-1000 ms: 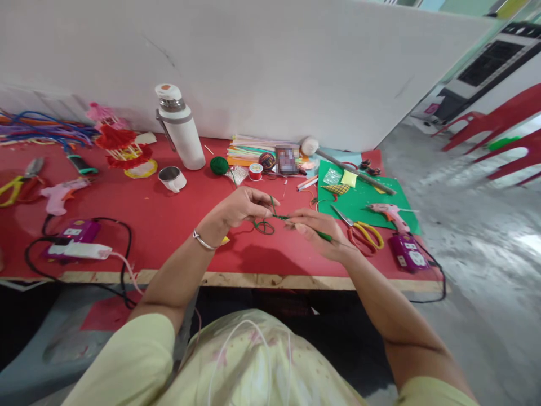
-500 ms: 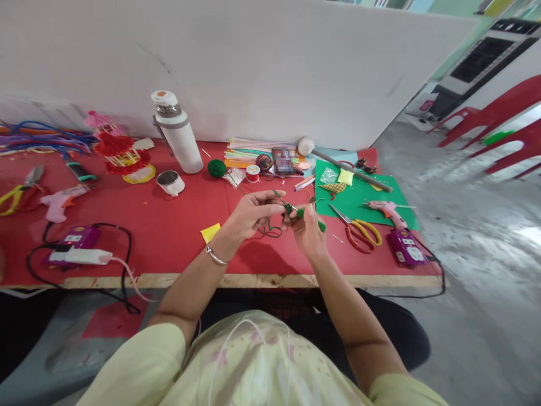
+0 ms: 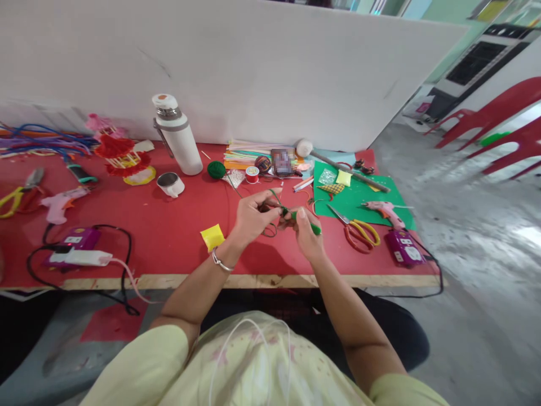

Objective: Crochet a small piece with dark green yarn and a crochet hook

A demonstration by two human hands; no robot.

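Observation:
My left hand [image 3: 252, 220] pinches a small dark green crochet piece [image 3: 284, 212], and a strand of green yarn runs over its raised index finger. In my right hand [image 3: 308, 237] is a crochet hook [image 3: 315, 229] with a green handle; its tip meets the piece and is hidden by stitches and fingers. A loop of green yarn [image 3: 269, 230] hangs below the left fingers. The yarn leads back to a green ball of yarn [image 3: 216, 170] lying behind my left hand.
Left are a white flask [image 3: 181, 141], a metal-lined cup [image 3: 170, 184] and a glue gun [image 3: 61, 204]. Near my left wrist lies a yellow packet [image 3: 212, 237]. Scissors [image 3: 357, 232], a second glue gun [image 3: 386, 211] and green sheet [image 3: 380, 189] are right. A white panel [image 3: 270, 73] stands behind.
The hook's metal shaft, visible between my hands before, is now mostly hidden at the piece. My left wrist has shifted slightly right, and more of the yellow packet shows.

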